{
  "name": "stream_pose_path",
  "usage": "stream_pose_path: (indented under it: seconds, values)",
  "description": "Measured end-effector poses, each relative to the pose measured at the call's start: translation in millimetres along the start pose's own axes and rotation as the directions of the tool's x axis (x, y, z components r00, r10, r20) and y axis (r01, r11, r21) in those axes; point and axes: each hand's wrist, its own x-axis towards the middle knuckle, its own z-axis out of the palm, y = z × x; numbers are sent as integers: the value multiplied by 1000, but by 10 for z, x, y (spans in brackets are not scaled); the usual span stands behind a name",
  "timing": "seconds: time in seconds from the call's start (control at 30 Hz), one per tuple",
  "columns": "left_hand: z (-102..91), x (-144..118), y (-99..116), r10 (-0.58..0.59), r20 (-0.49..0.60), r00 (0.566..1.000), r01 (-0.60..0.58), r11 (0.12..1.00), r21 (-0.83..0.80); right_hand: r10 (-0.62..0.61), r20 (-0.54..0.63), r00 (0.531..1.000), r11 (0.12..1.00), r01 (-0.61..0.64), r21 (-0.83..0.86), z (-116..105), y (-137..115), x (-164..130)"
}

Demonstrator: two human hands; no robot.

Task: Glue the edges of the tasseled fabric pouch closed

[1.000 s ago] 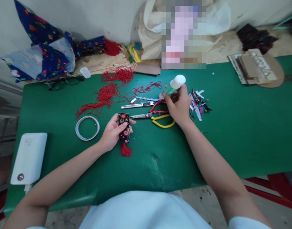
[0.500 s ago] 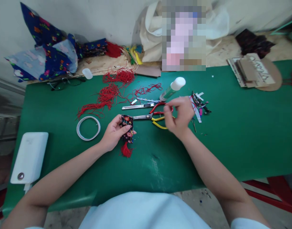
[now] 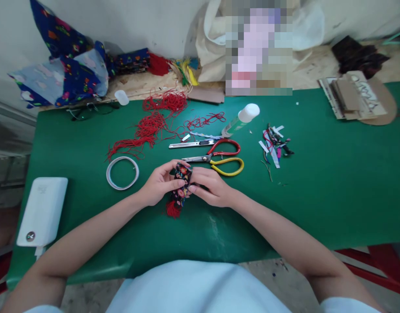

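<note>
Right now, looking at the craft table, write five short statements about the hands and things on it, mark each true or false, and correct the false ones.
1. Both hands, left hand and right hand, hold the flowered pouch. True.
2. The right hand grips the glue bottle. False: the bottle lies alone on the table.
3. A red tassel hangs from the pouch. True.
4. The tape ring lies right of the scissors. False: it lies left.
5. The table cover is blue. False: green.

Bare forearms, pale blue short-sleeved top (sleeve edges at both frame corners) — no rings, no watch
</note>
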Motion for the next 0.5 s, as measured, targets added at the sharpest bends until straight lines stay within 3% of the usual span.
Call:
stream_pose_path:
  seconds: [0.23,0.5]
  values:
    - [82,-41,4,-98,10,995,98,994,-57,26,94,995,995,-34,93,-20,10,2]
    - [42,-32,-68,12,-36,999,-10,998,58,90,89,992,993,-97,72,-47,-5,8]
